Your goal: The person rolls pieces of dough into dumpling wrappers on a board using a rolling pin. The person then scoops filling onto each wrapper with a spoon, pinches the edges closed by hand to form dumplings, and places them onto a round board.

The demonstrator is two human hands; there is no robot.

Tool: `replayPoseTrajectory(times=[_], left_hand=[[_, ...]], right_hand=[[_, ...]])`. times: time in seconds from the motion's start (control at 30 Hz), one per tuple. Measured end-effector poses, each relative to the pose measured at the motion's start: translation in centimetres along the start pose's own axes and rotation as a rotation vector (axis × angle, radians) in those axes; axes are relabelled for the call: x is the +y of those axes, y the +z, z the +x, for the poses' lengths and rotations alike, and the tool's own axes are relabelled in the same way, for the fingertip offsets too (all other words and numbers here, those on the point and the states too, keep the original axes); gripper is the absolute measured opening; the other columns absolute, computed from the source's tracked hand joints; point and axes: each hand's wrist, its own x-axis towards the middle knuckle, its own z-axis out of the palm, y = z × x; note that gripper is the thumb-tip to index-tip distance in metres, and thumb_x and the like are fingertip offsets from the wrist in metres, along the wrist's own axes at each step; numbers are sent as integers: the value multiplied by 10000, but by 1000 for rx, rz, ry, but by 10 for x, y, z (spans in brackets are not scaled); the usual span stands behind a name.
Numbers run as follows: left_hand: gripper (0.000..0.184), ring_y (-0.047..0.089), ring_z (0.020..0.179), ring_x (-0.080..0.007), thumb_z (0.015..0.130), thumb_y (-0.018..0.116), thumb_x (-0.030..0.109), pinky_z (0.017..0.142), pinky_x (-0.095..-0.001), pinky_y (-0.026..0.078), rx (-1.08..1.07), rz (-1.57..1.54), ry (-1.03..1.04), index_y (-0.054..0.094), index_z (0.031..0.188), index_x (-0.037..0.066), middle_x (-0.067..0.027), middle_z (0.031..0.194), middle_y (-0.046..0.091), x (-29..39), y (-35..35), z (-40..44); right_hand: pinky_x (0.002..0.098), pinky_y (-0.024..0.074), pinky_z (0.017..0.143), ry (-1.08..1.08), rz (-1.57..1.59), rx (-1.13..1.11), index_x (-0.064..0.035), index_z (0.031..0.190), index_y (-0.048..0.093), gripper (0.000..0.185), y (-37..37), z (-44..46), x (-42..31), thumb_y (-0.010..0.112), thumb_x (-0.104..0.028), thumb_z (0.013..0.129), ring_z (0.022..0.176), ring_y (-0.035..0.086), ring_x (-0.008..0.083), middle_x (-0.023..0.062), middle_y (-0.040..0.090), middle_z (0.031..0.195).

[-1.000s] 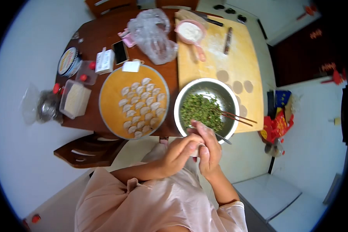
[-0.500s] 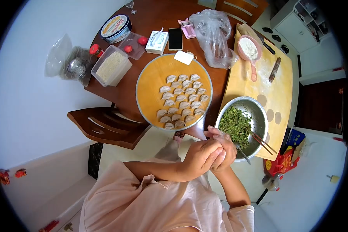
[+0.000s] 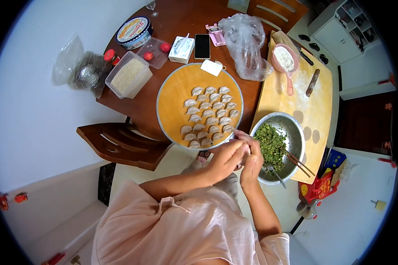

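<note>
My left hand (image 3: pixel 227 160) and my right hand (image 3: pixel 251 154) are pressed together in front of the table, both closed. In the first earlier frame a pale bit of dough showed between them; now the fingers hide most of what they hold. Just right of them, a steel bowl (image 3: pixel 297 137) holds chopped green filling (image 3: pixel 269 143), with brown chopsticks (image 3: pixel 301 164) and a spoon (image 3: pixel 278 176) leaning in it. To the upper left, a round orange board (image 3: pixel 170 99) carries rows of folded dumplings (image 3: pixel 208 113).
The wooden board (image 3: pixel 274 99) bears dough rounds (image 3: pixel 307 133), a dark rolling pin (image 3: pixel 312 83), a pink scoop of flour (image 3: pixel 284 59) and a knife (image 3: pixel 306 57). Further left stand a plastic tub (image 3: pixel 129 76), a round tin (image 3: pixel 134 32) and a chair (image 3: pixel 124 148).
The view has turned, so the table appears further right and lower. My hands have come slightly left toward the round board's lower edge, still joined.
</note>
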Motion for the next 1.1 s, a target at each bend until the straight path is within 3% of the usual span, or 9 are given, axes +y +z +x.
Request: replayPoseTrajectory(times=[0.07, 0.1, 0.13, 0.23, 0.3, 0.57, 0.77, 0.9, 1.1], left_hand=[[174, 563, 663, -305, 952, 468, 126, 626, -366, 446, 139, 77, 144, 551, 954, -27, -171, 755, 577, -3, 2, 4], [191, 592, 754, -229, 955, 451, 116, 717, -336, 459, 99, 185, 111, 576, 881, -8, -93, 831, 622, -1, -4, 4], [190, 593, 830, -260, 944, 456, 120, 774, -363, 449, 41, 255, 240, 582, 868, 1, -104, 886, 630, 7, -12, 11], [202, 552, 1043, -336, 921, 469, 157, 926, -444, 397, -9, 347, 520, 590, 828, 25, -142, 1054, 626, 19, -17, 24], [149, 516, 1115, -386, 894, 508, 129, 969, -467, 389, -118, 332, 587, 585, 927, 7, -172, 1148, 579, 19, -20, 29], [324, 509, 1194, -355, 886, 577, 189, 1011, -447, 398, -292, 306, 585, 599, 1148, 1, -185, 1252, 558, 32, -18, 29], [416, 477, 1244, -355, 890, 568, 171, 1040, -426, 378, -274, 545, 620, 546, 1267, -4, -173, 1317, 528, 47, -16, 29], [408, 472, 1253, -346, 909, 539, 156, 1053, -425, 363, -87, 308, 491, 533, 1283, -8, -169, 1338, 514, 49, -7, 20], [358, 468, 1266, -342, 921, 513, 129, 1058, -429, 354, -208, 512, 608, 559, 1252, -1, -170, 1332, 522, 36, -26, 18]], right_hand=[[365, 411, 970, 94, 37, -45, 56, 1268, 444, 608, 3, 3, -16, 505, -449, 934, 1133, 546, 287, 215, 557, 1210], [364, 391, 999, 146, 54, -64, 54, 1315, 408, 647, 2, 2, -21, 549, -438, 919, 1174, 521, 273, 202, 538, 1245], [356, 347, 1042, 250, 249, -61, 43, 1398, 302, 761, -1, -4, -19, 647, -385, 872, 1243, 449, 240, 156, 457, 1339], [340, 347, 1039, 473, 581, 15, 21, 1402, 318, 631, -5, -12, -37, 626, -210, 901, 1258, 427, 210, 122, 437, 1352], [279, 428, 938, 463, 592, 19, 10, 1347, 428, 457, -7, -21, -36, 574, -106, 930, 1135, 505, 152, 81, 505, 1250], [225, 474, 808, 318, 427, 96, 20, 1304, 471, 394, -7, -25, -52, 563, -107, 943, 979, 557, 99, 42, 551, 1138], [266, 500, 875, 409, 630, 151, 12, 1318, 457, 393, -6, -30, -52, 523, -158, 969, 1031, 576, 134, 68, 556, 1190], [297, 496, 923, 469, 791, 132, 1, 1320, 451, 389, -5, -22, -62, 499, -183, 981, 1048, 591, 156, 83, 563, 1204], [304, 501, 917, 458, 876, 164, 6, 1321, 440, 388, 3, -28, -51, 486, -182, 986, 1029, 615, 180, 107, 568, 1206]])
